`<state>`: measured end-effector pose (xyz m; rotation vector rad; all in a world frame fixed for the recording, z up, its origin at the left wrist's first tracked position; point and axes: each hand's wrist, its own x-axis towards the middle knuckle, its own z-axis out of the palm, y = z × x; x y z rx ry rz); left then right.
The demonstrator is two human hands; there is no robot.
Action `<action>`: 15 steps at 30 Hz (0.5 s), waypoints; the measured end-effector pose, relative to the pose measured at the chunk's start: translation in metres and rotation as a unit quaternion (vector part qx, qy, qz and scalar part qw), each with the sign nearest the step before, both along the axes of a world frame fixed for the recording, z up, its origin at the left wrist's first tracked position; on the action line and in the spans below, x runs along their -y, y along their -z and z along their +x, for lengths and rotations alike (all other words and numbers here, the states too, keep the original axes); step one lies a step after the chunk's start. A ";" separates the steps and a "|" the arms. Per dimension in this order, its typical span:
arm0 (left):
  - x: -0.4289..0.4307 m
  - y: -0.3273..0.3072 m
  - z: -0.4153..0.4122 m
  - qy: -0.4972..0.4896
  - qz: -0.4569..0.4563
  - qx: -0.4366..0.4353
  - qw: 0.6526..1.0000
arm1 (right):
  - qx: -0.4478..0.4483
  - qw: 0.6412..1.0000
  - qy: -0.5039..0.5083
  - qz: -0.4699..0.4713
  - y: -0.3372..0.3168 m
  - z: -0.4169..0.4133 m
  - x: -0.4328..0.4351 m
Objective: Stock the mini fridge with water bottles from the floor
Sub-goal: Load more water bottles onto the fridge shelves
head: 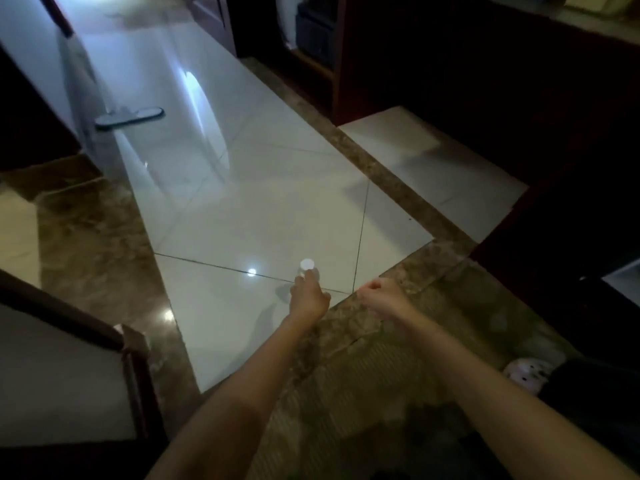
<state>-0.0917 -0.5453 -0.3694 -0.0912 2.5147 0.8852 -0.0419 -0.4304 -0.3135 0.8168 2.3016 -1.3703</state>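
Dim room, glossy white tiled floor (263,216) with a mottled brown marble border strip (391,178) running along its right and near edges. My left hand (308,296) has its fingers wrapped round the upper part of a small clear plastic water bottle with a white round cap (307,264). The bottle is upright, over the white tile right by its near edge, close to where the dark grout lines cross. It's blurry, so I can't tell if the base is on the tile or just off it.

The right hand (379,294) is just beside it, over the brown border, with its fingers loosely curled and nothing in it as far as I can see.

Further out there's a flat blue-grey oblong mop head (130,118) near the far left edge of the tiles, and a white slipper with dark dots (526,373) at the lower right.
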 end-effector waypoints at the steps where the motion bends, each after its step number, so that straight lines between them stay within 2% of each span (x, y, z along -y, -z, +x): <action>1: 0.000 0.008 -0.005 -0.002 -0.009 -0.001 1.000 | 0.013 1.000 -0.004 0.006 0.005 0.000 -0.001; 5: -0.002 0.030 -0.029 0.024 -0.038 -0.029 0.999 | 0.041 0.999 -0.019 0.013 0.020 0.000 -0.007; 12: 0.006 0.052 -0.065 0.100 -0.132 -0.101 0.981 | 0.030 0.998 -0.041 0.031 0.035 -0.001 -0.018; 15: 0.006 0.058 -0.067 0.125 -0.140 -0.098 0.977 | 0.038 0.997 -0.055 0.034 0.040 0.008 -0.023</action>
